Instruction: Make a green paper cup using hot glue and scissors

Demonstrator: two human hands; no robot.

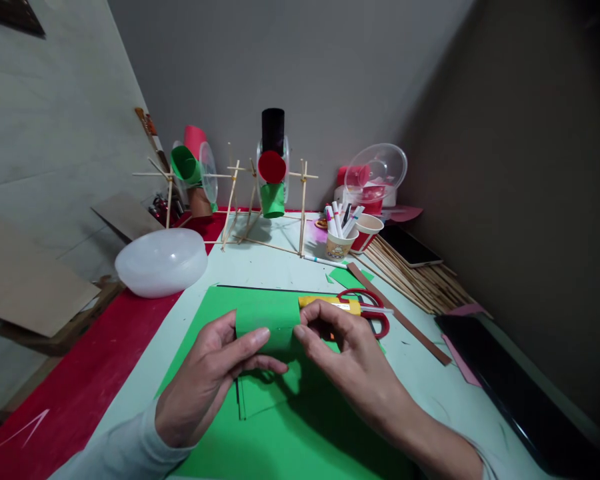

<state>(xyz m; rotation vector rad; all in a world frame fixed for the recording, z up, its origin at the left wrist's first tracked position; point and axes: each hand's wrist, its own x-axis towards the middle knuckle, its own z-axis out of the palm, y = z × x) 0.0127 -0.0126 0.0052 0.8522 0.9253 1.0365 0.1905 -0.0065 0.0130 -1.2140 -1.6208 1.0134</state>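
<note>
A curled piece of green paper (267, 315) is between my hands, above a larger green sheet (300, 443). My left hand (195, 377) grips its left side, thumb on the front face. With thumb and index finger, my right hand (347, 357) pinches the right edge of the same piece. Under the hands, a cut rectangular outline shows on the sheet. Just behind my right hand lie a yellow tube-like item (340, 305) with a pale nozzle and red-handled scissors (384, 325), partly hidden.
Stick frames (303, 207) carrying coloured paper tubes (272, 167) stand at the back. A plastic bowl (163, 263) sits left. Rightward are a cup of markers (341, 243), wooden sticks (415, 277), a brown strip (405, 320), a phone (411, 245) and a long black object (510, 393).
</note>
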